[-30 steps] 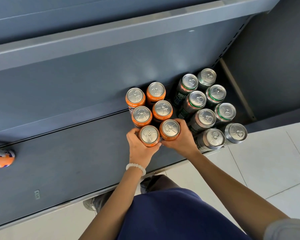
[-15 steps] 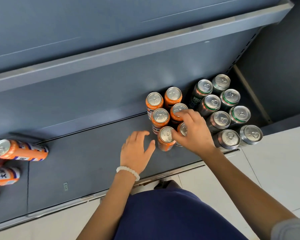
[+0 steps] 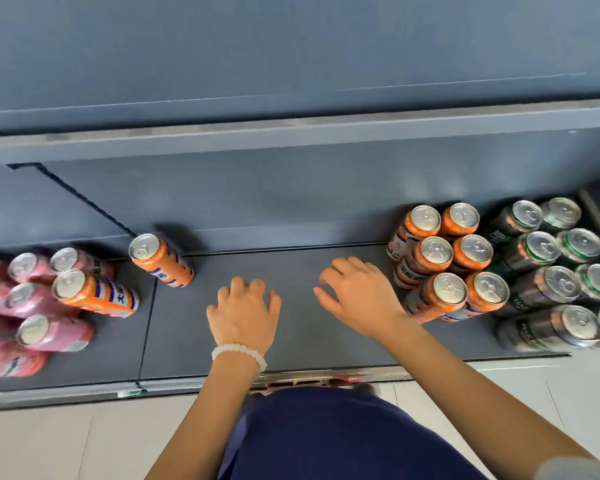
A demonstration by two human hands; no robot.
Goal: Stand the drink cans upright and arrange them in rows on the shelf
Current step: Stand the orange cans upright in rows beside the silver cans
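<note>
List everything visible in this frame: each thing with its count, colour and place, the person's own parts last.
orange cans in rows: six, orange, upright, right of the hands
green cans: at least eight, dark green and silver, far right, in rows
loose orange cans: two, orange, left of the hands, not in the rows
pink cans: several, pink, jumbled at far left, partly cut off
shelf: one, dark grey
bracelet: one, white beads, left wrist
left hand: holds nothing
right hand: holds nothing
</note>
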